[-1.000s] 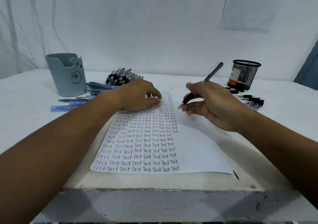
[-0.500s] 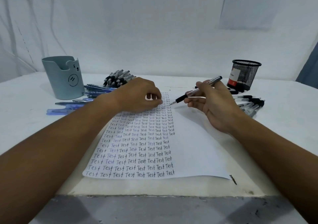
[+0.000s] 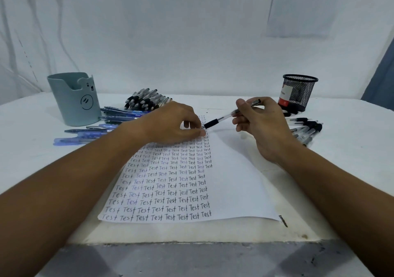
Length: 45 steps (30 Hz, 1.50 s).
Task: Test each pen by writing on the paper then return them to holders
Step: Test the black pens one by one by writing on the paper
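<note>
Head view of a white desk [image 3: 341,149] carrying a sheet of paper [image 3: 234,181] whose left half is filled with rows of the word "Test". The right hand [image 3: 264,125] grasps a clear pen [image 3: 223,119] with a black grip, tip pointing toward 8 o'clock, at the sheet's top edge. The left hand [image 3: 170,123] rests on the upper rows, fingertips pinched at the pen's tip. At 10 o'clock stand a teal holder [image 3: 72,102], blue pens [image 3: 102,127] and a heap of black-capped pens [image 3: 145,101]; at 2 o'clock, a black mesh holder [image 3: 298,91] and more black pens [image 3: 307,129].
</note>
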Each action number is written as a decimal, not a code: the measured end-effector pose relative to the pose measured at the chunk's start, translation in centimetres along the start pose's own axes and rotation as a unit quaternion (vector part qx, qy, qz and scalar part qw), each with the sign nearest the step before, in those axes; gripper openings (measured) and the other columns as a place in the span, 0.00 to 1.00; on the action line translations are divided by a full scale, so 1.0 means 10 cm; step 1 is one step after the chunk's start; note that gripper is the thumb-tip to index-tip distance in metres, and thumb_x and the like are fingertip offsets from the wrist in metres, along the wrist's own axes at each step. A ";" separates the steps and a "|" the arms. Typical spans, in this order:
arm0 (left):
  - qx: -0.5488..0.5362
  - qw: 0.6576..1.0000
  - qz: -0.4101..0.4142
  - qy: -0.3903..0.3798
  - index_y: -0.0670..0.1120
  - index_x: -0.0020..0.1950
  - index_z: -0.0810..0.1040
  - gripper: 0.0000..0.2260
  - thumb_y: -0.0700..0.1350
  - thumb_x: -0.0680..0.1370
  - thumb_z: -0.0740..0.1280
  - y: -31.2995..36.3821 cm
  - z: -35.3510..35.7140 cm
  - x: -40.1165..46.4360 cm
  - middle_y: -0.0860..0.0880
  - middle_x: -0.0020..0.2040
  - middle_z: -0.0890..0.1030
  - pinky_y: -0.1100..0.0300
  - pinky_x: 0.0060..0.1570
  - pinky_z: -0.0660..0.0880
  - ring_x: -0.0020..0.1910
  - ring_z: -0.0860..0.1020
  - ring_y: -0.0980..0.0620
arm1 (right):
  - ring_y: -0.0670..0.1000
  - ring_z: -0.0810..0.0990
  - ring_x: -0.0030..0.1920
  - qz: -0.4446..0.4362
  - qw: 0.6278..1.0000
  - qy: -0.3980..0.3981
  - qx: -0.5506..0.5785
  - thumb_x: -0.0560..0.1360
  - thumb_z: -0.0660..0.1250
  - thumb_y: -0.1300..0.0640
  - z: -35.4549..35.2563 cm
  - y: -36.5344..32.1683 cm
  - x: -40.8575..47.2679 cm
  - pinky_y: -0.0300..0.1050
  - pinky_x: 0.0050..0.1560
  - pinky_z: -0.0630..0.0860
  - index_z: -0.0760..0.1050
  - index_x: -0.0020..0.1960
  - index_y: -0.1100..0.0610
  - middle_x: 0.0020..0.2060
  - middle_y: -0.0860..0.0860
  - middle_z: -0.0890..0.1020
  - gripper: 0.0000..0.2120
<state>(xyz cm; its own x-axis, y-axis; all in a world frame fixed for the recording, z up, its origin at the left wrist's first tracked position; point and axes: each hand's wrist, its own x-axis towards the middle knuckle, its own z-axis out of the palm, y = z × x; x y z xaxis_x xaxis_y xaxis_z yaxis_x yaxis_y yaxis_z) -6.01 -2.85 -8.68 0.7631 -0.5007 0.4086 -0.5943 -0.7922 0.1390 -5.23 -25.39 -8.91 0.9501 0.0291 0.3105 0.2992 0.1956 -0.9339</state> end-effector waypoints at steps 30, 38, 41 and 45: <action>0.179 0.924 -0.309 0.134 0.40 0.43 0.78 0.11 0.46 0.79 0.63 -0.43 -0.21 -0.17 0.43 0.37 0.78 0.55 0.39 0.71 0.38 0.75 0.44 | 0.61 0.64 0.70 0.069 0.634 -0.007 -0.770 0.79 0.57 0.56 -0.13 -0.09 -0.07 0.61 0.70 0.56 0.70 0.66 0.56 0.67 0.57 0.70 0.16; 0.208 0.919 -0.315 0.109 0.40 0.41 0.79 0.11 0.46 0.78 0.64 -0.46 -0.18 -0.14 0.42 0.38 0.80 0.53 0.39 0.75 0.39 0.77 0.44 | 0.61 0.66 0.68 0.040 0.672 -0.025 -0.739 0.77 0.59 0.60 -0.12 -0.09 -0.08 0.59 0.68 0.59 0.68 0.66 0.54 0.65 0.57 0.72 0.17; 0.224 0.913 -0.325 0.107 0.40 0.41 0.79 0.11 0.46 0.78 0.64 -0.47 -0.18 -0.14 0.42 0.38 0.80 0.53 0.38 0.75 0.38 0.77 0.44 | 0.61 0.67 0.67 0.019 0.685 -0.033 -0.728 0.75 0.60 0.62 -0.11 -0.06 -0.08 0.59 0.67 0.61 0.66 0.67 0.54 0.63 0.57 0.73 0.20; 0.230 0.908 -0.335 0.106 0.40 0.43 0.80 0.11 0.47 0.78 0.65 -0.47 -0.17 -0.13 0.42 0.39 0.80 0.54 0.38 0.73 0.40 0.77 0.44 | 0.61 0.71 0.63 -0.018 0.698 -0.050 -0.714 0.74 0.62 0.64 -0.09 -0.03 -0.07 0.56 0.63 0.66 0.67 0.65 0.56 0.58 0.57 0.75 0.20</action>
<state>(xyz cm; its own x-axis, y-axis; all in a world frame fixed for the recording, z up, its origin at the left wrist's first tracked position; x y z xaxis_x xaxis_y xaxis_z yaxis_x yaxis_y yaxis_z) -4.62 2.14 -8.35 0.8196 0.1861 0.5418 0.1902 -0.9805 0.0490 -5.93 -26.37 -9.03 0.9504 0.1308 0.2823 0.1721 -0.9769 -0.1269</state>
